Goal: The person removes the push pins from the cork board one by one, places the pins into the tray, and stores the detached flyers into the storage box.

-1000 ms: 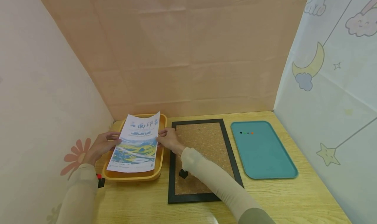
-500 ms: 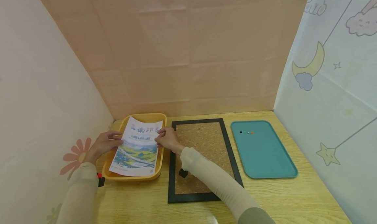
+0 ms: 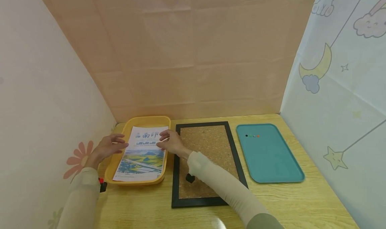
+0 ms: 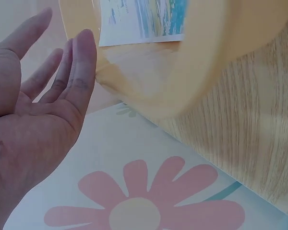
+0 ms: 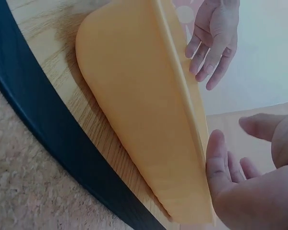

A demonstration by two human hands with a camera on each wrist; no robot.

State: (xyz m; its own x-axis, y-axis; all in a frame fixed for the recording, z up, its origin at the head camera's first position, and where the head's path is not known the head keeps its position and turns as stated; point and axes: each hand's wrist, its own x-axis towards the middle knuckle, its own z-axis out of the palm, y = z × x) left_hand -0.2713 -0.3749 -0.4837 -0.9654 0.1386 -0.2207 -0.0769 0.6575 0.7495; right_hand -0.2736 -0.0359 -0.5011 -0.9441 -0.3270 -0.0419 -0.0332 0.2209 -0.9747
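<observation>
A printed poster sheet (image 3: 141, 162) with blue lettering and a green-and-blue landscape lies inside the yellow plastic basin (image 3: 110, 175) at the left of the table. My left hand (image 3: 108, 147) hovers at the basin's left rim, fingers parted and holding nothing. Over the right rim my right hand (image 3: 173, 143) stands with thumb and fingers apart, overlapping the poster's upper right corner in the head view. In the left wrist view the poster's edge (image 4: 144, 28) shows inside the basin, away from the fingers. Both hands appear in the right wrist view, with the basin's outer wall (image 5: 134, 96) between them and the table.
A cork board with a black frame (image 3: 208, 155) lies right of the basin, under the right forearm. Farther right is a teal tray (image 3: 271, 158) with several small coloured pins (image 3: 252, 136) in it. Walls stand behind and on both sides of the table (image 3: 144, 205).
Both hands held the poster by its sides above the basin. It has dropped down into the basin, and the fingers have come off its edges.
</observation>
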